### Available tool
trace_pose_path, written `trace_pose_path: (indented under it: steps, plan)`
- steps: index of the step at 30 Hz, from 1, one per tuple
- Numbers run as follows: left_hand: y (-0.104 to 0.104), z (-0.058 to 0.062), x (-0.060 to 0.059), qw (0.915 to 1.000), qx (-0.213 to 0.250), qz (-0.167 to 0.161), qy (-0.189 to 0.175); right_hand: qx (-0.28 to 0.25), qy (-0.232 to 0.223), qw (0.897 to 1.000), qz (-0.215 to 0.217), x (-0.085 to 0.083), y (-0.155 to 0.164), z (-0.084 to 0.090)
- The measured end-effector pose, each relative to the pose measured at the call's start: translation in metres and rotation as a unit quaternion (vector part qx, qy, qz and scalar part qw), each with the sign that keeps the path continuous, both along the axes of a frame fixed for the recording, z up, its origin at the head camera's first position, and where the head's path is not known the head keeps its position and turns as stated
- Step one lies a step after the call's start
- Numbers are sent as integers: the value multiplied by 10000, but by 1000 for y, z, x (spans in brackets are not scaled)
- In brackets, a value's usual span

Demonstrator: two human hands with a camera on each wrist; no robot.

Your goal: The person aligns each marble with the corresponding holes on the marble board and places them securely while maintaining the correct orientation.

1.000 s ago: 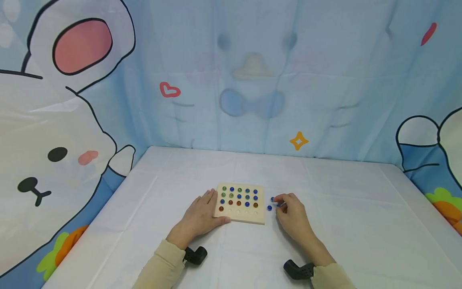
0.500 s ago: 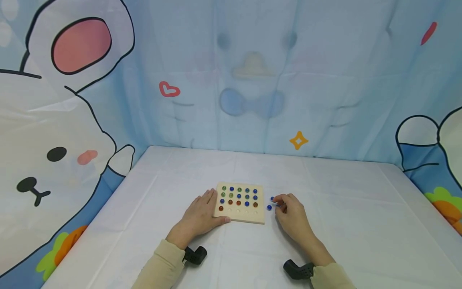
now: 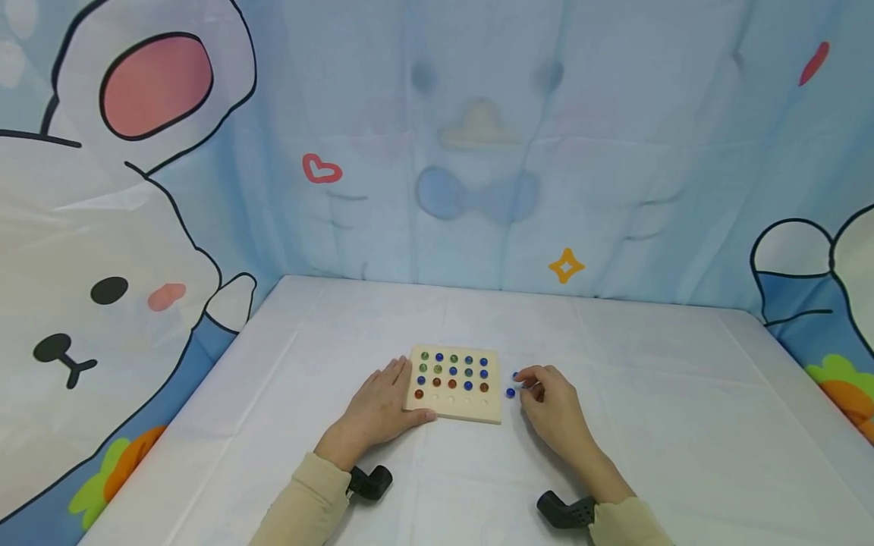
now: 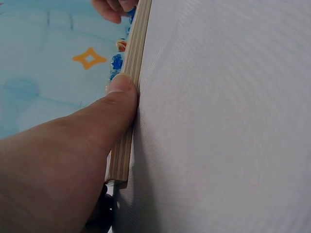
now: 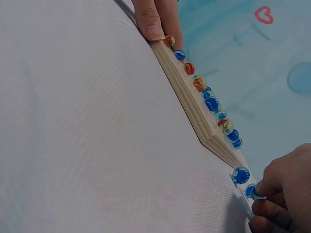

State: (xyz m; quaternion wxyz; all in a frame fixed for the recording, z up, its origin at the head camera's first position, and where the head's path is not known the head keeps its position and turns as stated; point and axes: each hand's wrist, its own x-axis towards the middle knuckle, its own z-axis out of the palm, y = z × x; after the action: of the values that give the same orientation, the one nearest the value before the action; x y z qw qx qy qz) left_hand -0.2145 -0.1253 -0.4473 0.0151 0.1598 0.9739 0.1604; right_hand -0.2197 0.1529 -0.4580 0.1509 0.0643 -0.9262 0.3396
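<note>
Barely anything's moved since a second ago: the right hand (image 3: pixel 553 409) has its fingertips a hair further toward 9 o'clock, and the board sits where it did. So nothing new is seated, and the work in hand is at the same count. Nearest me, beige sleeves (image 3: pixel 300 500) and black wrist mounts (image 3: pixel 371 482) come in at 7 and 5 o'clock. Left hand (image 3: pixel 375 409) is at the board's 8 o'clock, fingers laid straight along its side, thumb against the near edge, looks like bracing. The right one's at 3 o'clock, thumb and forefinger pinching a blue marble (image 5: pixel 250 191), just beside the wooden board (image 3: pixel 467 412) but not over it. One loose blue marble (image 3: pixel 510 393) lies between hand and board, and a farther blue marble (image 3: pixel 515 375) is partly behind the fingertip. On the board, the near row has one reddish marble (image 3: pixel 419 393) at its 9 o'clock end plus four bare pits; the three rows toward 12 are full. Past that, pale tablecloth (image 3: pixel 683 379), then the blue cartoon backdrop (image 3: pixel 649 114).
</note>
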Motion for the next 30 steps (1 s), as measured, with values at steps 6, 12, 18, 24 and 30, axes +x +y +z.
trace_pose_path:
  steps: [6,12,18,24,30]
  plan:
    - [0,1,0,10000,-14,-13,18,-76,-6,10000,23,1,0,1]
    - [0,2,2,10000,16,-4,4,-145,40,9999,66,1,-1,2]
    - [1,2,1,10000,-3,-6,18,-250,119,9995,119,2,-5,5]
    - [0,2,1,10000,12,-16,7,-341,191,9988,288,4,-12,10]
    - [0,2,2,10000,2,-1,12,-491,295,9965,605,5,-23,14]
